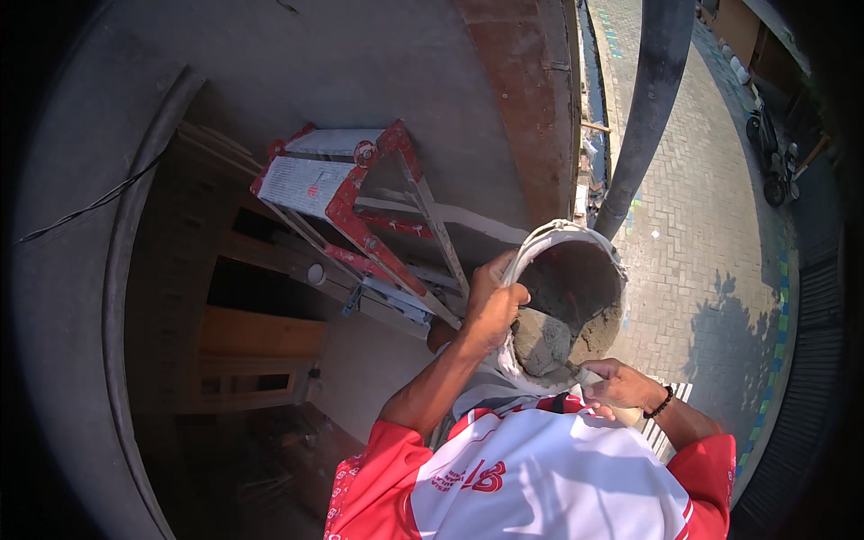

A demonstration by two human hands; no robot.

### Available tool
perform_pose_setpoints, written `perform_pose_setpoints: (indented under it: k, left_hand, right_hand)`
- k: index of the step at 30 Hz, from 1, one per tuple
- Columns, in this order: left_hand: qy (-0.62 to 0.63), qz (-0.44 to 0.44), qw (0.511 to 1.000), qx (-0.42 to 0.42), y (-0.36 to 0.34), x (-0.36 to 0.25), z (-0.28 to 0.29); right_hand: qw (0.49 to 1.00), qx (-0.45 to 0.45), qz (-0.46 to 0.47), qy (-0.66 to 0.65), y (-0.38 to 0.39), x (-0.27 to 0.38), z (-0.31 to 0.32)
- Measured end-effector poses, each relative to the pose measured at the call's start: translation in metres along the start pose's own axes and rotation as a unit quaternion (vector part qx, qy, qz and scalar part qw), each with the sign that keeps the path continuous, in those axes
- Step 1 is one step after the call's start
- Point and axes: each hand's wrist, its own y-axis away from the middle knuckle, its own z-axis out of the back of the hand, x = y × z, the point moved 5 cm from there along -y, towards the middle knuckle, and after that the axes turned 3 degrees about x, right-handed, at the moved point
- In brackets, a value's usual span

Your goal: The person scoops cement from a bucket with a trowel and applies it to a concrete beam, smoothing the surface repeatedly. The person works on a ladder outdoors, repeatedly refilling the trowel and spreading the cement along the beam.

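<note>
View from above, looking steeply down from a height. A white plastic bucket (569,301), its rim crusted with dried mortar, sits tilted in front of the person's chest and holds a heap of wet grey mortar (543,340). The left hand (493,304) clamps the bucket's near-left rim, fingers curled over the edge and thumb outside. The right hand (617,385), wearing a dark wristband, is closed around a pale tool handle (605,396) at the bucket's lower rim; the tool's working end goes into the mortar and cannot be made out. Just left of the bucket stands a red and silver stepladder (364,211), its top platform well below the hands. A grey rendered wall (360,63) curves behind the bucket, and a paved street (693,225) lies far below to its right, with a parked motorbike (772,153) at the far edge.

Risk, as a judgement: the bucket hangs on one hand's grip, so scooping pressure could tip it and spill mortar downward, or unbalance the person on the ladder.
</note>
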Motion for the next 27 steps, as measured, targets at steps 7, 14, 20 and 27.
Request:
perform_pose_setpoints:
  k: [7, 14, 20, 27]
  left_hand:
    - [0.221, -0.084, 0.966, -0.103, 0.043, -0.055, 0.069]
    - [0.249, -0.160, 0.933, -0.204, 0.120, -0.130, 0.127]
    - [0.256, -0.236, 0.893, -0.286, 0.204, -0.183, 0.202]
    - [0.310, -0.219, 0.836, -0.397, 0.178, -0.232, 0.324]
  right_hand:
    - [0.998, 0.021, 0.049, -0.017, 0.022, 0.061, -0.031]
    - [0.991, 0.078, 0.072, -0.083, 0.049, 0.136, -0.077]
    - [0.983, 0.068, 0.130, -0.114, 0.080, 0.177, -0.084]
    - [0.974, -0.056, 0.191, -0.110, 0.076, 0.176, -0.055]
